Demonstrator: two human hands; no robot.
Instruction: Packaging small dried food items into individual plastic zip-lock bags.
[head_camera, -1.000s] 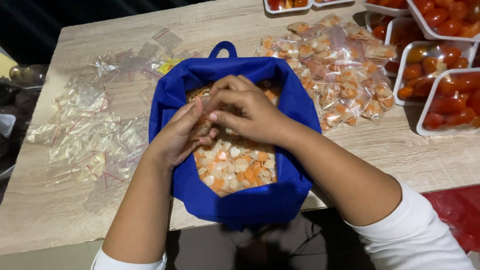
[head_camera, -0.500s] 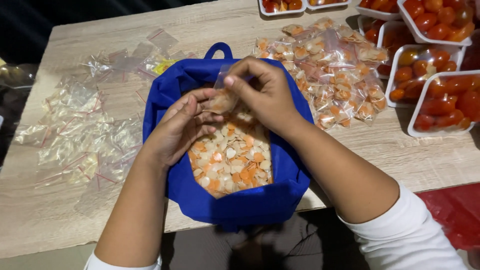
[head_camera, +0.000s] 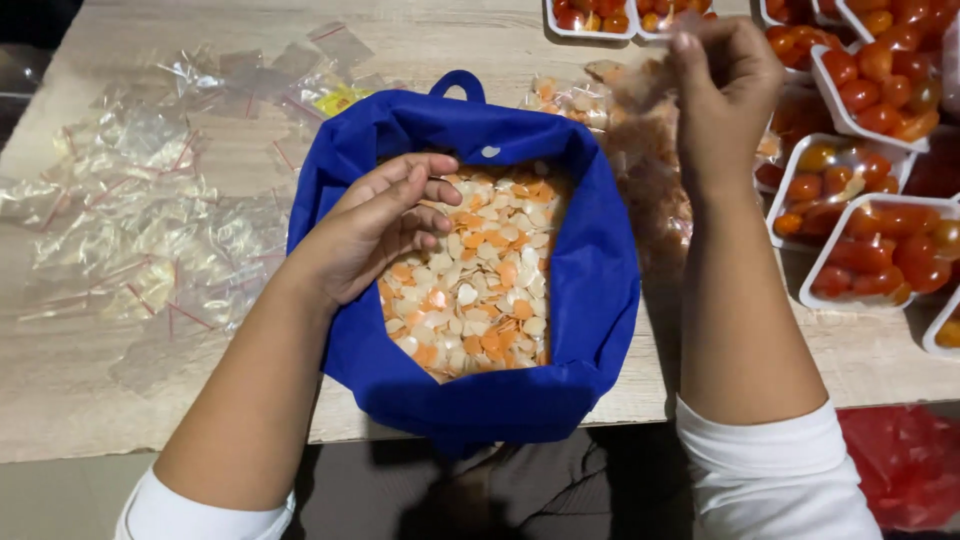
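One head-worn view looks steeply down, close over the wooden table, whose near edge crosses the lower frame.

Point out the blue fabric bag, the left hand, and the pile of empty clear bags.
blue fabric bag (head_camera: 600, 300): head view, on its right side wall.
left hand (head_camera: 375, 235): head view, on the back of the hand.
empty clear bags (head_camera: 130, 220): head view, on the middle of the pile.
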